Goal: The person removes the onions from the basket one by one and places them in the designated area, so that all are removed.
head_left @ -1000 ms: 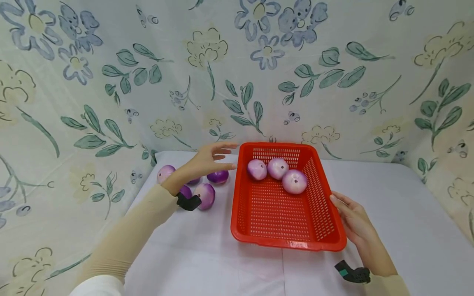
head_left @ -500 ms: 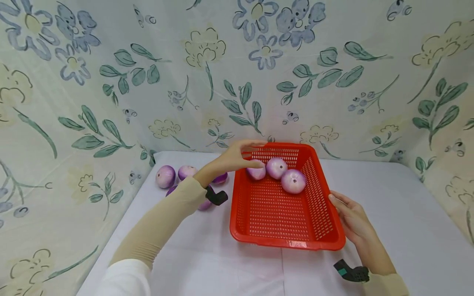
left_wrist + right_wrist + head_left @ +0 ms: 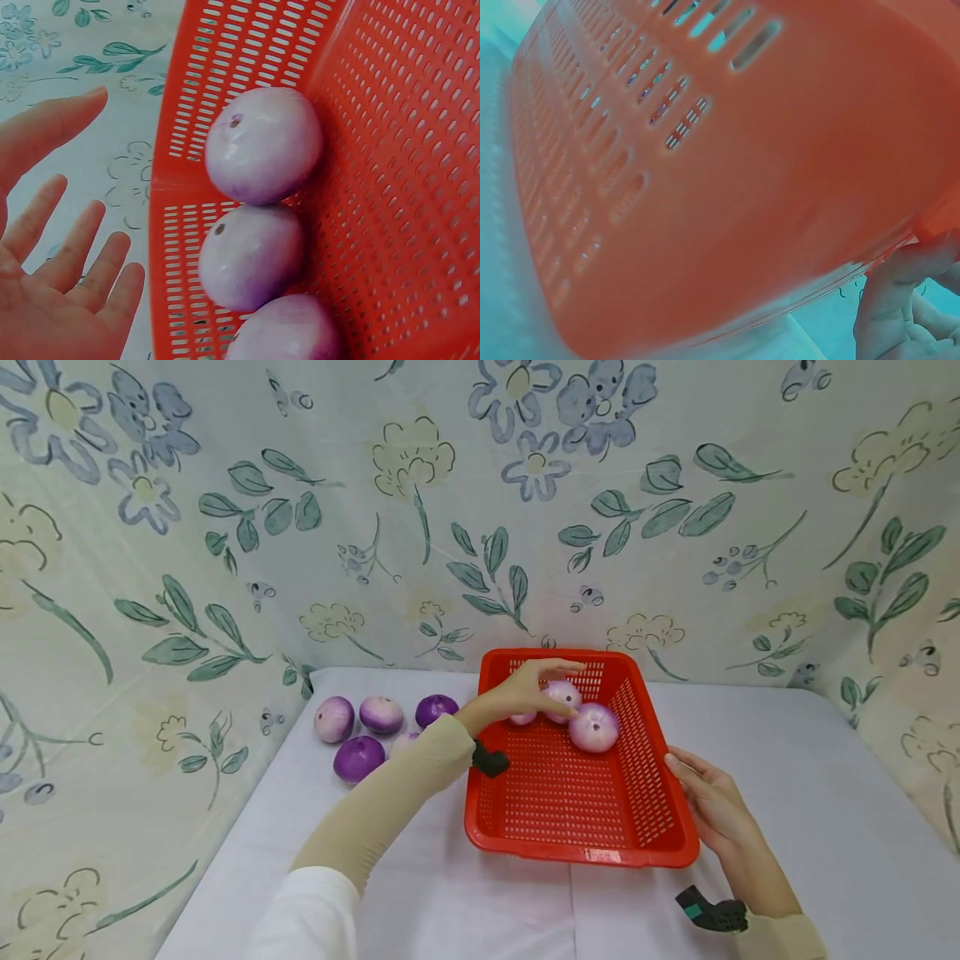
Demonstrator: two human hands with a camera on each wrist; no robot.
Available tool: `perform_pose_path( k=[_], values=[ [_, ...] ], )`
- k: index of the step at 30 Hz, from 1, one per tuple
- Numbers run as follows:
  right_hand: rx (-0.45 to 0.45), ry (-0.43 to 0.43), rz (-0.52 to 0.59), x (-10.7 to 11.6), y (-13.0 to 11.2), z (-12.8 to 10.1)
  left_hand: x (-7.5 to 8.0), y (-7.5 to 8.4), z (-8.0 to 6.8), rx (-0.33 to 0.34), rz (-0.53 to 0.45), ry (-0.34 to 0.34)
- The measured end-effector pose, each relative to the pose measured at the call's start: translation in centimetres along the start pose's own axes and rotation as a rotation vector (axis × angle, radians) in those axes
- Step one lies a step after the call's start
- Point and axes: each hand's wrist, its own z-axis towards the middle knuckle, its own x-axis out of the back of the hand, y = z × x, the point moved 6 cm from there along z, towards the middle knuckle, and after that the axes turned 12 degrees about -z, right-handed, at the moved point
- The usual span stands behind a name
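Red basket (image 3: 577,852): left grip (image 3: 525,693) spread above onions (image 3: 595,727) inside.

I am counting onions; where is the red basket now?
In the head view the red basket sits mid-table, right of the loose onions; the right hand touches its right side.

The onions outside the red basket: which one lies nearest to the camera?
The dark purple onion, lying alone in front. The other onions stand in a row behind it, closer to the flowered cloth.
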Motion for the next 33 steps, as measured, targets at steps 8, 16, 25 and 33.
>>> perform_pose_path(
  k=[8,16,25,33],
  values=[
    [0.006,0.005,0.004,0.1,0.0,0.0,-2.6,-1.6,1.9,0.049,-0.096,-0.026],
    [0.021,-0.002,0.023,0.1,0.0,0.0,-4.4,-2.2,3.3,0.06,-0.019,-0.044],
    [0.039,-0.015,0.054,0.2,-0.1,-0.1,-5.0,-3.1,4.3,0.062,0.129,-0.061],
    [0.032,-0.013,0.027,0.1,0.0,-0.1,-5.7,-4.5,4.8,0.018,0.116,-0.148]
  ],
)
